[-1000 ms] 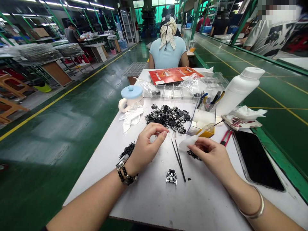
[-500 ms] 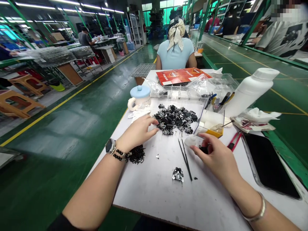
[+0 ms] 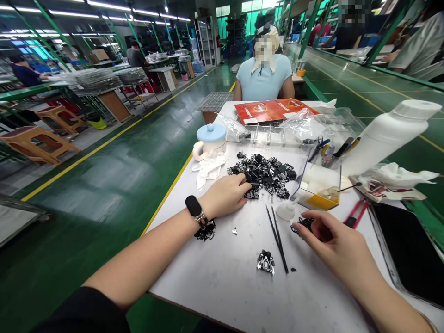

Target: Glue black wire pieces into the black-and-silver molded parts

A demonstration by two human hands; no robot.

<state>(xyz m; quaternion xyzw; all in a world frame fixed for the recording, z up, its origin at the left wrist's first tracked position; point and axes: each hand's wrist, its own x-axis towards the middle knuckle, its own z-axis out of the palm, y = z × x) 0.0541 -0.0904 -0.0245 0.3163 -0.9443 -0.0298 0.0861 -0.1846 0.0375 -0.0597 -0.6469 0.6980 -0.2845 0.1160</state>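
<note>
My left hand (image 3: 227,194) reaches the near edge of a pile of small black-and-silver metal clip-like parts (image 3: 267,171). Its fingers are curled together at the pile, and whatever they grip is hidden. A heap of tiny black pieces (image 3: 205,231) lies under my left wrist. My right hand (image 3: 335,238) hovers over another small black heap (image 3: 305,224), thumb and forefinger apart, with nothing visible between them. One black-and-silver part (image 3: 265,262) lies alone in front, beside a pair of dark tweezers (image 3: 277,238). A tiny silver piece (image 3: 234,231) rests further left.
A small translucent squeeze bottle (image 3: 286,211) stands by a clear box (image 3: 317,185) with tools behind it. On the right are a white bottle (image 3: 388,138), a red-handled cutter (image 3: 356,214) and a phone (image 3: 409,254). A lidded mug (image 3: 211,138) stands back left. A person (image 3: 262,78) sits ahead.
My left hand has moved right to the pile, and its fingers have closed from a spread pose. My right hand stays by the small black heap. The whole view has shifted slightly.
</note>
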